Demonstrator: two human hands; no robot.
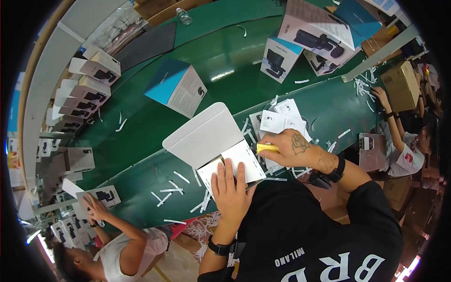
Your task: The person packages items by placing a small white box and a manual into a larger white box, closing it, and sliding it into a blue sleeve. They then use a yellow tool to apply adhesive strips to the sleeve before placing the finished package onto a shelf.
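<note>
A white carton (243, 160) with its large lid flap (203, 135) raised lies before me at the table's near edge. My left hand (229, 189) rests flat on the carton's white inner panel, fingers stretched out. At the carton's right edge my right hand (290, 146) is closed around a small yellow-handled tool (268, 148). The tool's dark tip points left, close to the carton; whether it touches cannot be made out. Just beyond the right hand lies a pile of white printed leaflets (282, 117).
White paper strips (176, 187) litter the green table (225, 61). Teal-and-white boxes stand ahead (176, 89) and at far right (319, 33). Several microphone cartons (84, 96) line the left. One person handles a carton (101, 197) at lower left; another's arm (385, 103) reaches in at right.
</note>
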